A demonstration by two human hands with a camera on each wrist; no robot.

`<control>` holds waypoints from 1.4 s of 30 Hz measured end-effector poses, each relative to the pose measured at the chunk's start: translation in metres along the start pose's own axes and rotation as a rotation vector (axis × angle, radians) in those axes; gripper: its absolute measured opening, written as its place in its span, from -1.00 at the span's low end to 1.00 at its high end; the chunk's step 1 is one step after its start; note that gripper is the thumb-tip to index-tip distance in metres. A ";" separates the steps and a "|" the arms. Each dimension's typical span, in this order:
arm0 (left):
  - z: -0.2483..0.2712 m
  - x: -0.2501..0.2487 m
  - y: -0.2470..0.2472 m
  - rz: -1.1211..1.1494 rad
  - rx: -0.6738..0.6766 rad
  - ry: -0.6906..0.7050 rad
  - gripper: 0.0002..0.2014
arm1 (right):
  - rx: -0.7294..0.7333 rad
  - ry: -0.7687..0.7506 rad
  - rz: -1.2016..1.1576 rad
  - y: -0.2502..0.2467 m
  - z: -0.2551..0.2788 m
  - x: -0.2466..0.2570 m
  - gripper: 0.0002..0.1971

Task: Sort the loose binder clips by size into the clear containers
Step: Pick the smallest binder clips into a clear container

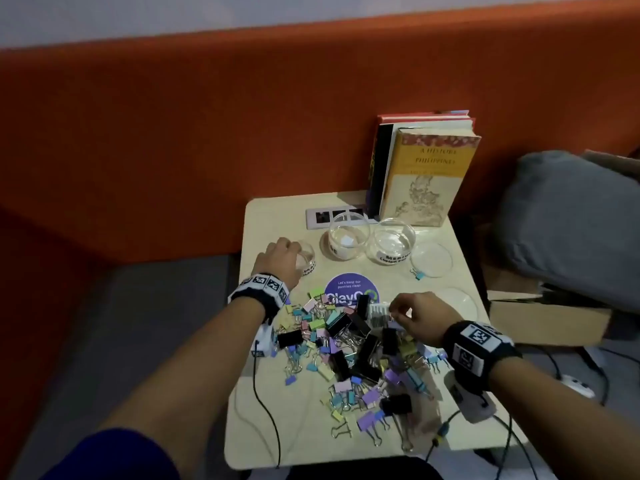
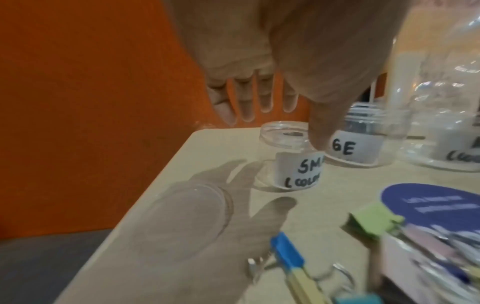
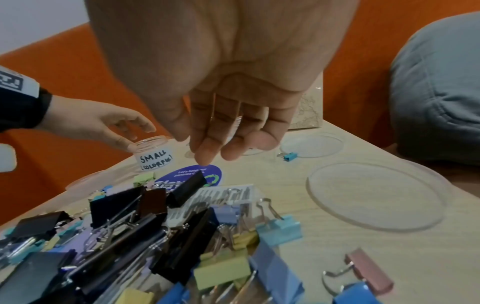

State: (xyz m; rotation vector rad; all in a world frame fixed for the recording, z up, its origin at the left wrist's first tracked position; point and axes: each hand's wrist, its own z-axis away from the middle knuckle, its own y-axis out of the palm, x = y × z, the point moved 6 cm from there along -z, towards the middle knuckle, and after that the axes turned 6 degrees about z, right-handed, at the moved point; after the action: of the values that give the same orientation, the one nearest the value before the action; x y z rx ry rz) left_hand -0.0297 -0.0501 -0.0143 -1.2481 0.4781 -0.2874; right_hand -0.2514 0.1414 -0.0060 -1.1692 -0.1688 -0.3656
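- Clips (image 1: 349,344) lie heaped on the table (image 1: 450,258), just under and left of the right hand (image 1: 420,318).
- Large jar (image 1: 348,239) and medium jar (image 1: 391,244) stand beyond that hand, empty.
- Small jar (image 2: 293,162): left hand (image 1: 280,259) hovers at its rim, fingers loosely spread, holding nothing.
- Right hand hangs loosely curled, empty; best pinch one clip by its wire handles, clear of the tangle.

Mixed-size binder clips (image 1: 349,348) heaped on the table before upright, open clear jars (image 1: 349,238).
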 end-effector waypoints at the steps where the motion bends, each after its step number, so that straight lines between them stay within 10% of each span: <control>1: -0.010 0.004 0.004 0.005 0.028 -0.009 -0.39 | -0.004 0.018 -0.005 0.002 -0.001 -0.002 -0.79; 5: -0.034 0.008 0.022 -0.026 0.153 0.032 -0.11 | -0.035 0.078 -0.064 0.009 0.003 -0.013 -0.83; 12: -0.019 -0.001 0.015 0.202 0.058 0.066 -0.23 | -0.097 0.071 -0.156 0.009 0.011 -0.016 -0.81; 20: 0.084 -0.118 0.007 0.394 0.139 0.342 -0.12 | -0.113 -0.132 -0.447 0.018 0.024 0.010 -0.13; 27: 0.142 -0.132 0.042 0.563 0.155 0.234 -0.04 | -0.079 -0.255 -0.501 0.034 0.051 0.018 -0.14; 36: 0.159 -0.044 0.048 0.316 0.025 -0.015 -0.91 | -0.111 -0.019 -0.522 0.029 0.047 -0.011 -0.17; 42: 0.131 0.010 0.042 0.204 -0.004 -0.136 -0.85 | -0.110 0.047 -0.515 0.035 0.028 -0.002 -0.17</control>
State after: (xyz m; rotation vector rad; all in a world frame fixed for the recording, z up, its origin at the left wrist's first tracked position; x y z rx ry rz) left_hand 0.0420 0.0669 -0.0255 -1.2033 0.4837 -0.0287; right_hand -0.2390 0.1795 -0.0263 -1.2164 -0.4156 -0.8631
